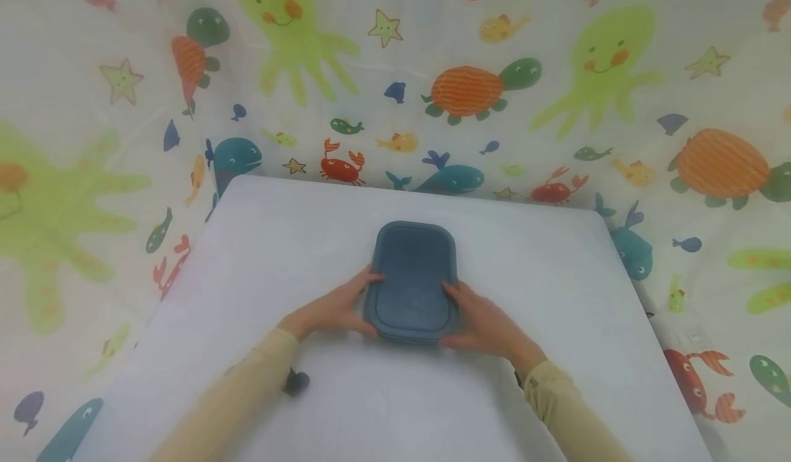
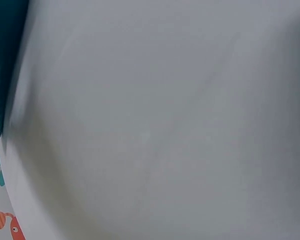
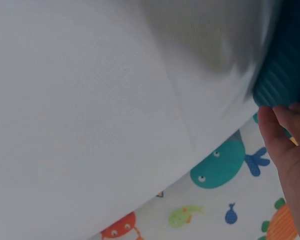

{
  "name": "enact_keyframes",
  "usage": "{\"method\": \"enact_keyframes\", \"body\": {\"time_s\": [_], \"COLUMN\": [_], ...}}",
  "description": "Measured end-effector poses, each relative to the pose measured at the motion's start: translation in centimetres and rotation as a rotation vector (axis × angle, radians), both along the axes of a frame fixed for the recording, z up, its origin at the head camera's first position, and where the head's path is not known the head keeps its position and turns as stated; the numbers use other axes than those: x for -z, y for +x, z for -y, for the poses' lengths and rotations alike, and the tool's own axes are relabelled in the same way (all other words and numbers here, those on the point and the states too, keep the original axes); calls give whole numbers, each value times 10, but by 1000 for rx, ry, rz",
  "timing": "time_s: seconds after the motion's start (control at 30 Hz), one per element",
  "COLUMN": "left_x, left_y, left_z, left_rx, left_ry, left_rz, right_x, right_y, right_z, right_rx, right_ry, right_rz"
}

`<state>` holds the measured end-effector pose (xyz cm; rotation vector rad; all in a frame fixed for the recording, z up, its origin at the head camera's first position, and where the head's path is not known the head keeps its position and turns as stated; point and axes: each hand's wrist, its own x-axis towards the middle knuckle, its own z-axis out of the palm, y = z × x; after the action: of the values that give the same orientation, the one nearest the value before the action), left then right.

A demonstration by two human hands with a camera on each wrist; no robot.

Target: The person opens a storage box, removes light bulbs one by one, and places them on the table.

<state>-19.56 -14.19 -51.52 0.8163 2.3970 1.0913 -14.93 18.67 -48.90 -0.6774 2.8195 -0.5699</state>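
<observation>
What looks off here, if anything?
One minor oddity: a small dark thing beside the left sleeve, stark against the white table, too blurred to identify. Otherwise nothing stands out: no visible damage to the blue box, no visible spill.

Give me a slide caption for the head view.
Left hand and right hand hold opposite sides of a blue-grey, rounded rectangular box at a white table.

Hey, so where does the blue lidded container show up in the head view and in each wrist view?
Head: the blue lidded container is near the centre, between the left hand and right hand.
Left wrist: cut off at the upper left edge.
Right wrist: cut off at the upper right edge.
Shared landmark: the sea-creature sheet beyond the edge of the white table.
</observation>
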Motion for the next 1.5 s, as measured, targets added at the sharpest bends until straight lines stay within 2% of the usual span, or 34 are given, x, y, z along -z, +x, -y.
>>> {"method": "enact_keyframes", "body": {"time_s": [0.17,0.37,0.63,0.87,1.13,1.33,1.5], "left_x": [6,4,-4,-4,-8,-14,-18], "left_y": [1,1,3,4,3,2,3], "left_z": [0,-1,-1,-1,-2,-4,-1], "left_rx": [-3,-18,-30,-22,-19,-30,-38], "left_ry": [11,-7,-35,-50,-140,-206,-190], "left_rz": [-70,-109,-74,-84,-120,-89,-99], "right_x": [1,3,3,2,5,3,2], "right_y": [2,3,2,1,-2,-2,-5], "right_z": [0,0,2,2,-1,-1,2], "right_rx": [-9,-14,-9,-43,-90,-116,-104], "right_ry": [-4,4,36,51,108,129,171], "right_rz": [-78,-126,-139,-232,-318,-380,-385]}}
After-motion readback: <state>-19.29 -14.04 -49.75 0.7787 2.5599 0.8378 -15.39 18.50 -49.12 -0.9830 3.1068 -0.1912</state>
